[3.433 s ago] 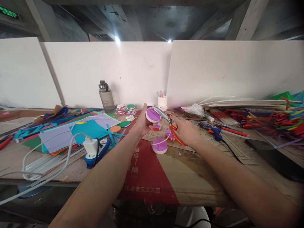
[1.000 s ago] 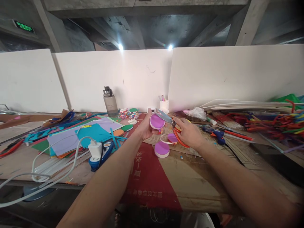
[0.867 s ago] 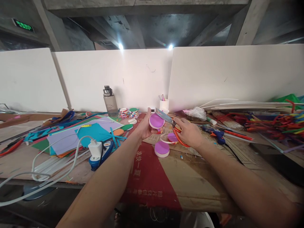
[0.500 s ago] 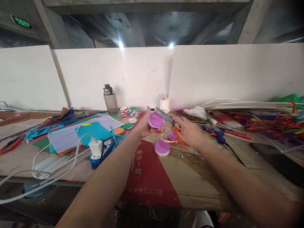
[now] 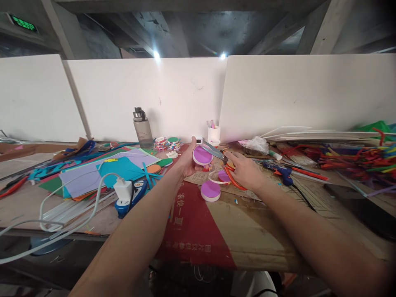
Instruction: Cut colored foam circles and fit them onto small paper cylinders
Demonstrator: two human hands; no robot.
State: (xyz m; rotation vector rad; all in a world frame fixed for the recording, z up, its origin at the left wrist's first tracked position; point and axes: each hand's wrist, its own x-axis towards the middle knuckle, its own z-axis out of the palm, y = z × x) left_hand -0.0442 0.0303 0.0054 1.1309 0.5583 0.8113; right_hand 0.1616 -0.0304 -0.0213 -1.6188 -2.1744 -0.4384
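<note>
My left hand [image 5: 188, 161] is closed around a round disc [image 5: 203, 156] with a purple face and white rim, its face tilted toward me. My right hand [image 5: 244, 171] grips orange-handled scissors [image 5: 229, 175], whose blades lie across the disc's upper right edge. A second purple-topped disc [image 5: 210, 190] rests on the cardboard just below. Between it and the scissors lie a pale ring strip [image 5: 215, 178] and a purple round piece [image 5: 223, 176], partly covered by the scissors.
Coloured paper sheets [image 5: 82, 179] and a plug on a blue power strip [image 5: 123, 208] lie left. Behind stand a bottle [image 5: 142, 132], small stacked discs [image 5: 173, 143] and a pen cup [image 5: 213, 134]. A blue glue gun [image 5: 286, 177] and a black phone-like slab [image 5: 355, 206] are right.
The scissor blades appear to sit slightly further down over the disc's edge. The whole view has shifted a little; both hands keep their holds.
</note>
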